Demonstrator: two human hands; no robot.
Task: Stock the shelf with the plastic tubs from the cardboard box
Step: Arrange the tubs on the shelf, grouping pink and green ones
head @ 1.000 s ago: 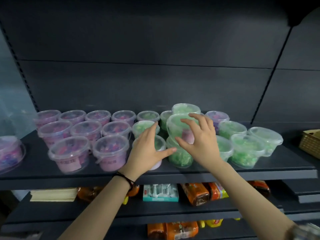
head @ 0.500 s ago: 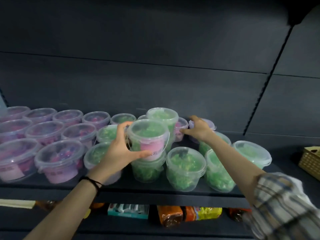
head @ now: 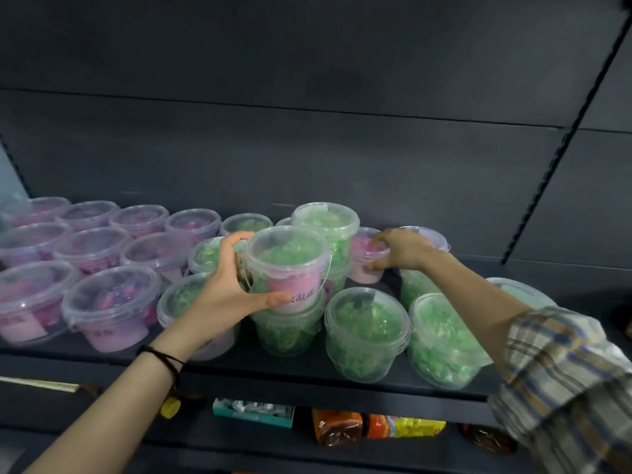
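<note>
A dark shelf (head: 307, 378) carries many clear plastic tubs, pink-filled ones on the left and green-filled ones in the middle and right. My left hand (head: 225, 285) grips a green tub with a pink label (head: 287, 265), which sits stacked on another green tub (head: 287, 330). Farther back, my right hand (head: 400, 249) holds a small pink tub (head: 364, 258) near the shelf's back wall. A second stacked green tub (head: 325, 224) stands behind the one I grip. The cardboard box is out of view.
Two green tubs (head: 367, 333) stand at the shelf's front edge right of my left hand. Several pink tubs (head: 109, 306) fill the left part. The lower shelf holds a teal pack (head: 253, 410) and orange snack bags (head: 337, 427).
My left hand has kept its grip on the stacked green tub. My right hand has closed around the pink tub at the back. The view has moved closer.
</note>
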